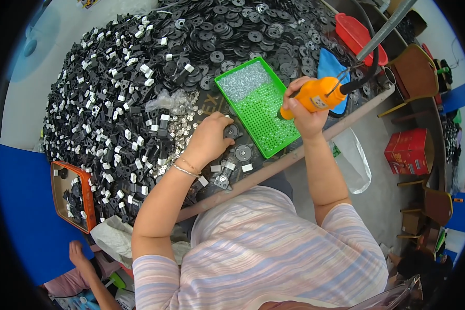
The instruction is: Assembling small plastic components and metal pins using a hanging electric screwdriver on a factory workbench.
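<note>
My right hand [309, 118] is wrapped round an orange electric screwdriver [320, 94], whose dark front end points down over the green tray [269, 151]. That tray has a perforated grid, and many small silvery screws [245, 80] are heaped at its far end. Whether a screw sits on the tool's tip is too small to tell. On the table left of the tray, my left hand [207, 138] grips a dark round wheel [232, 131] between thumb and fingers. Close by lie another grey-black wheel [243, 152] and a grey bracket with white ends [223, 176].
Black-and-white caster parts [108, 103] are piled at left, black discs [243, 31] at the back. Small metal pieces [183, 126] lie beside my left hand. A red basin [354, 33] and blue cloth [331, 66] are at right. Another person's hand [78, 254] shows at lower left.
</note>
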